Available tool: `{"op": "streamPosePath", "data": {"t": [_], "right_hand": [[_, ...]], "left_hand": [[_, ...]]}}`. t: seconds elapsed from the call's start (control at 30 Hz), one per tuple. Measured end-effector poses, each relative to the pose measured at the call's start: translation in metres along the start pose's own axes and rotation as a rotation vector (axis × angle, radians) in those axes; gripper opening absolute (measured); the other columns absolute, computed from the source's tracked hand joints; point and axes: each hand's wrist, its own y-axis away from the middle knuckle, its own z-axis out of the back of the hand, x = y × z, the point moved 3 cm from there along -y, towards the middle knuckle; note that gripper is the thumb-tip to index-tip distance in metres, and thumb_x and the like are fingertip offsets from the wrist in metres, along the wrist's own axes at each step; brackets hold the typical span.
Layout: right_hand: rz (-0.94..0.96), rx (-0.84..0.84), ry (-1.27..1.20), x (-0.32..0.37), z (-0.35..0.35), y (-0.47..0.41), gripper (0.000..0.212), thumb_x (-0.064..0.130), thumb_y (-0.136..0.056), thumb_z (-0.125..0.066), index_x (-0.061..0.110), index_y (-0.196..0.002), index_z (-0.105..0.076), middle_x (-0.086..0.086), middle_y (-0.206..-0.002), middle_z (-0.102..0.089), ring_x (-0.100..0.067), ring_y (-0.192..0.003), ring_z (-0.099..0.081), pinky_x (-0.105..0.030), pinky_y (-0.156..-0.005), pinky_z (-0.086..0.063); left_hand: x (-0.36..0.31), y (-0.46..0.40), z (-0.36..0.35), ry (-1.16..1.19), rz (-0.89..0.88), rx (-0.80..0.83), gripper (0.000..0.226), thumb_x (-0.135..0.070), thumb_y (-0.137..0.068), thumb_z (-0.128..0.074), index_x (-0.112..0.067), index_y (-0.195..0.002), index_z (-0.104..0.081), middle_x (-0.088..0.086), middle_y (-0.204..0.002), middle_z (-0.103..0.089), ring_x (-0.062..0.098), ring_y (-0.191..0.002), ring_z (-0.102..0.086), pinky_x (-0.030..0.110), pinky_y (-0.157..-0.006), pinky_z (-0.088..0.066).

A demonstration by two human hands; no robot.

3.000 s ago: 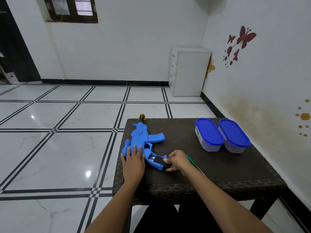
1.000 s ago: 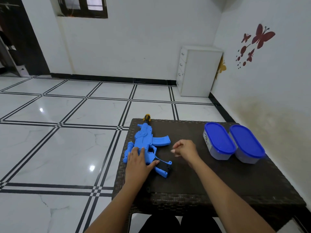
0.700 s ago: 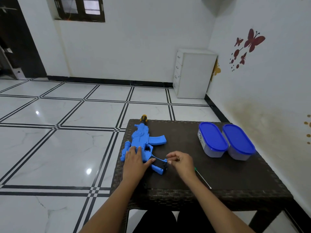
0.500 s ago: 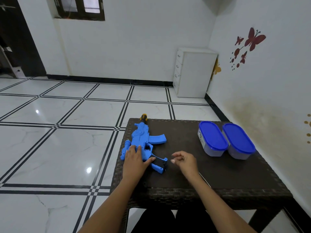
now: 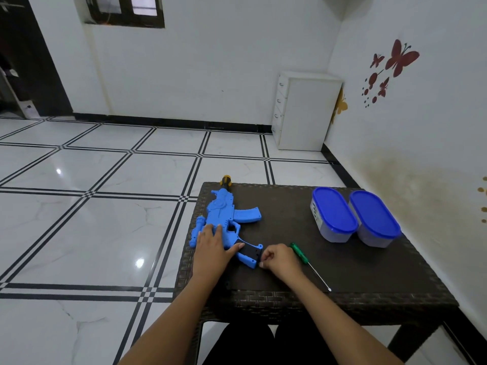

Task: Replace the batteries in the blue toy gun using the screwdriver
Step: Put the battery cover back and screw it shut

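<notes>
Two hands on blue toy gun (image 5: 224, 219) | left hand (image 5: 210, 248) flat, pinning it to the counter (image 5: 369, 280) | right hand (image 5: 276, 259) fingers curled at grip end, contents unclear | screwdriver (image 5: 303, 256) just right, within reach.

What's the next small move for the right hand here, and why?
Probably seat the screw in the black cover and reach for the screwdriver. The right hand is curled at the stock's end, seemingly pinching something too small to identify. The left hand rests flat on the toy gun, and the screwdriver lies free beside it.
</notes>
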Motion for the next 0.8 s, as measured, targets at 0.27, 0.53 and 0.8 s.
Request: {"op": "streamPosePath", "data": {"t": [0.27, 0.53, 0.8], "right_hand": [[-0.013, -0.071, -0.581, 0.0, 0.006, 0.009, 0.016, 0.002, -0.08, -0.068, 0.012, -0.069, -0.062, 0.001, -0.065, -0.06, -0.007, -0.061, -0.054, -0.012, -0.052, -0.046], [0.009, 0.033, -0.624, 0.006, 0.0, 0.003, 0.018, 0.001, -0.082, -0.066, 0.013, -0.071, -0.06, 0.002, -0.067, -0.058, -0.006, -0.061, -0.053, -0.013, -0.05, -0.043], [-0.046, 0.098, -0.608, 0.009, 0.008, -0.005, 0.019, -0.001, -0.082, -0.065, 0.011, -0.069, -0.059, -0.002, -0.069, -0.059, -0.01, -0.064, -0.055, -0.017, -0.054, -0.048]], "left_hand": [[0.001, -0.002, -0.001, 0.011, 0.011, 0.008, 0.077, -0.062, -0.083, -0.05, -0.014, -0.14, -0.033, 0.009, -0.147, -0.028, 0.026, -0.138, -0.025, 0.038, -0.116, -0.023], [0.003, -0.003, -0.004, 0.022, 0.016, 0.006, 0.077, -0.063, -0.081, -0.052, -0.014, -0.139, -0.035, 0.009, -0.146, -0.029, 0.027, -0.136, -0.026, 0.038, -0.114, -0.025], [0.003, -0.003, -0.004, 0.02, 0.015, 0.002, 0.077, -0.063, -0.082, -0.052, -0.015, -0.139, -0.035, 0.008, -0.146, -0.029, 0.026, -0.137, -0.026, 0.039, -0.114, -0.025]]}}
